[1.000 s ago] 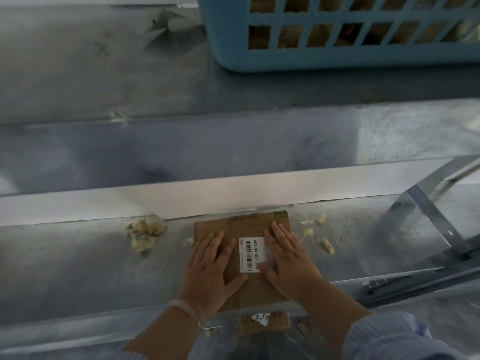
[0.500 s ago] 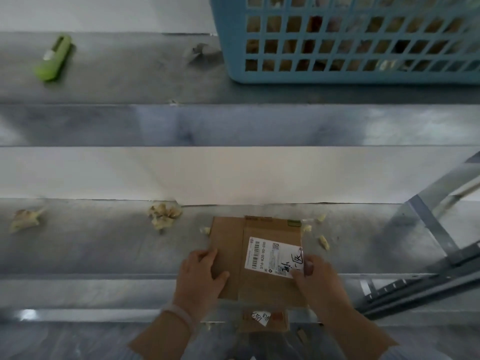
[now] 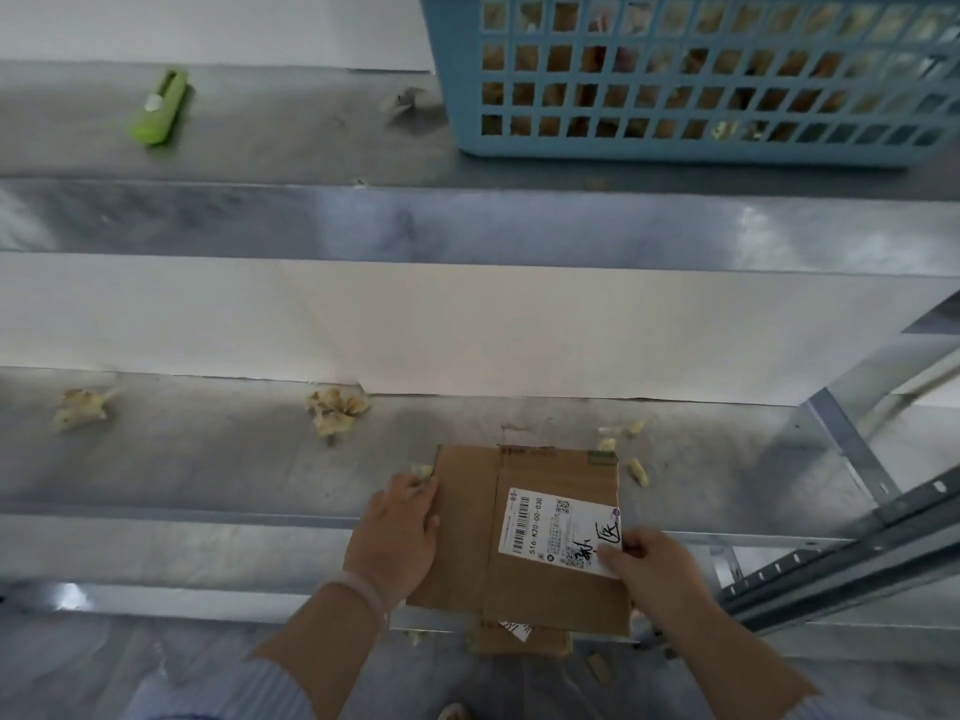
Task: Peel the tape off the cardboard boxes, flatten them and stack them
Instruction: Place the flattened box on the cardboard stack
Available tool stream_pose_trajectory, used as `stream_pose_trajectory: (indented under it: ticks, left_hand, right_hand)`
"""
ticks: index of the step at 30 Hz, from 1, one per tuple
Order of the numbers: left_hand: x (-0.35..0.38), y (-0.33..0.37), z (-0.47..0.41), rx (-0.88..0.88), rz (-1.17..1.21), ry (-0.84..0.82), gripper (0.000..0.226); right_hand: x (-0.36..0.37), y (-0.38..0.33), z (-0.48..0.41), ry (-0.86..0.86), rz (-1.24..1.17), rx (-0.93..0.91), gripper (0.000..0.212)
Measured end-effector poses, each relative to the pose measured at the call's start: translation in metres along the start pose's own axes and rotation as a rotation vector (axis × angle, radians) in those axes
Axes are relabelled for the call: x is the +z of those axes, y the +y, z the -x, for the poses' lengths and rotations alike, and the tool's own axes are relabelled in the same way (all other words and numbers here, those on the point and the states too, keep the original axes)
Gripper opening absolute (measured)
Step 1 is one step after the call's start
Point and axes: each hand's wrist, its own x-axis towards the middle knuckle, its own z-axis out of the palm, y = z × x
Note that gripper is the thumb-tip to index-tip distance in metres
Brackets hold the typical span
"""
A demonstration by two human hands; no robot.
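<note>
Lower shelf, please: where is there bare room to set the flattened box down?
Bare between the far-left clump and the middle clump, left of the left hand. Crowded right of the box: scraps, then the bracket.

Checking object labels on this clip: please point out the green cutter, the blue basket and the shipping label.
green cutter point(image 3: 158, 109), head view, middle of its body.
blue basket point(image 3: 675, 149), head view, lower front wall.
shipping label point(image 3: 553, 530), head view, printed centre.
</note>
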Motion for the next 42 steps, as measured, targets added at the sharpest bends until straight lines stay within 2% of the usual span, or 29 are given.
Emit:
stream_pose_trajectory:
  ticks: [3, 7, 11, 14, 16, 18, 19, 23, 25, 29, 34, 42]
  left_hand:
    - [-0.003, -0.005, -0.012, 0.069, -0.179, -0.001, 0.047]
    - [-0.008, -0.013, -0.029, -0.034, -0.25, 0.003, 0.049]
    - [-0.011, -0.026, -0.044, -0.081, 0.003, 0.034, 0.051]
    - [-0.01, -0.027, -0.037, -0.099, 0.13, 0.124, 0.032]
    - [-0.006, -0.023, -0.023, -0.127, 0.205, 0.122, 0.016]
    - [0.002, -0.015, -0.005, -0.139, 0.26, 0.071, 0.01]
    - [0.007, -0.009, 0.004, -0.146, 0.273, 0.036, 0.015]
    - [0.019, 0.012, 0.033, -0.204, 0.483, -0.157, 0.069]
    - [0.018, 0.018, 0.041, -0.227, 0.572, -0.169, 0.078]
    - [0.006, 0.016, 0.056, -0.317, 0.603, -0.038, 0.054]
    - [-0.022, -0.001, 0.079, -0.351, 0.55, 0.1, 0.039]
    - [-0.078, -0.06, 0.112, -0.46, 0.523, 0.314, 0.04]
  right_hand:
    - [0.0, 0.002, -0.004, 0.001, 0.002, 0.013, 0.009]
    - [-0.003, 0.008, -0.007, 0.009, 0.032, 0.014, 0.008]
    - [-0.005, 0.013, -0.008, 0.003, 0.004, 0.009, 0.007]
    - [-0.005, 0.013, -0.009, 0.004, -0.003, 0.007, 0.004]
    - [-0.005, 0.012, -0.008, -0.008, -0.005, 0.012, 0.006]
    - [-0.007, 0.012, -0.008, -0.012, -0.016, 0.012, 0.005]
    - [-0.008, 0.012, -0.008, -0.012, -0.019, 0.009, 0.004]
    - [-0.01, 0.012, -0.004, -0.007, -0.019, -0.021, 0.009]
    - [-0.01, 0.012, 0.0, 0.002, -0.006, -0.049, 0.011]
    - [-0.009, 0.007, 0.004, -0.027, -0.032, -0.114, 0.011]
    - [0.012, -0.013, 0.008, -0.076, -0.078, -0.194, 0.011]
    - [0.06, -0.096, 0.031, -0.133, -0.06, -0.376, 0.015]
